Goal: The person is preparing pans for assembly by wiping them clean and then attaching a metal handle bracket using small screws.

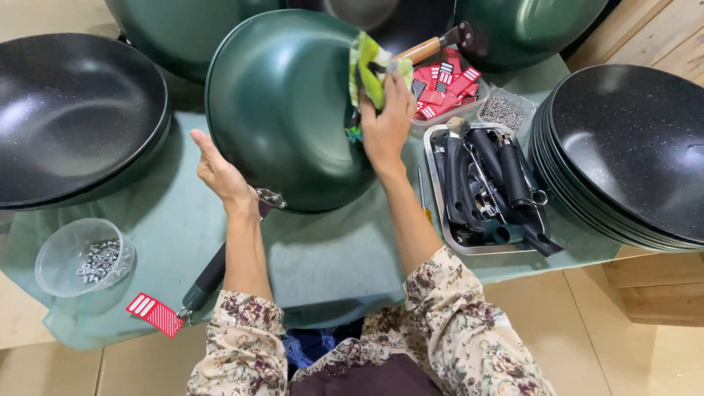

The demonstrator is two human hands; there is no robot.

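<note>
- The green wok [282, 103] lay upside down on the pale green cloth [330, 257] in the middle of the table, between your two hands, its dark handle [213, 271] running toward the near left.
- Your right hand [386, 121] pressed against the wok's right side, fingers closed on a yellow-green rag [370, 70].
- Your left hand [220, 172] steadied the wok's near left edge, fingers spread flat against it, holding nothing else.
- A stack of black woks [631, 154] stood at the right, another black wok [73, 117] at the left.
- A metal tray of black handles [484, 187] sat just right of your right forearm.
- A clear bowl of screws [84, 257] sat near left.
- A red tag [155, 314] hung from the handle's end.
</note>
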